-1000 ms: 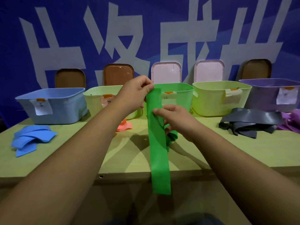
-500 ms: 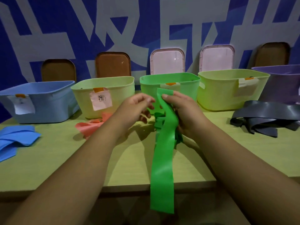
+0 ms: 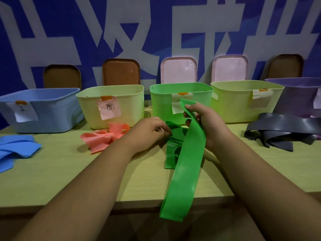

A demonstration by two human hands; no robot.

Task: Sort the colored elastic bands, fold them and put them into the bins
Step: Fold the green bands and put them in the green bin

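1. The tabletop (image 3: pixel 60 171), pale yellow-green, fills the lower view, with its near edge at 6 o'clock. Anything hanging past that edge could slide to the floor.
2. Five open bins line the far side from 9 to 3 o'clock: blue bin (image 3: pixel 43 110), pale yellow bin (image 3: pixel 132 105), green bin (image 3: pixel 161 105) at 12 o'clock, lime bin (image 3: pixel 243 101) and purple bin (image 3: pixel 298 94). The green and lime bins stand side by side and look similar in this dim light, so a band could land in the wrong one.
3. Loose piles lie in front of the bins: blue bands (image 3: pixel 15 150) at 9 o'clock, coral bands (image 3: pixel 107 136) at 10 o'clock and dark grey bands (image 3: pixel 281 134) at 3 o'clock. A sweeping forearm could drag one out of place.
4. The green band (image 3: pixel 187 162), long and not yet folded, runs from the right hand towards 6 o'clock, its lower end hanging over the near edge. Its own weight (and its stretch) could pull it free or spring a fold open.
5. The green heap (image 3: pixel 173 145) lies on the tabletop just behind that band, in front of the green bin. The two could tangle.
6. The right hand (image 3: pixel 206 122) has its grip closed on the band's upper end.
7. The left hand (image 3: pixel 149 131), at its 9 o'clock, has curled fingertips that seem to pinch a fold of the heap. A shallow pinch may slip.
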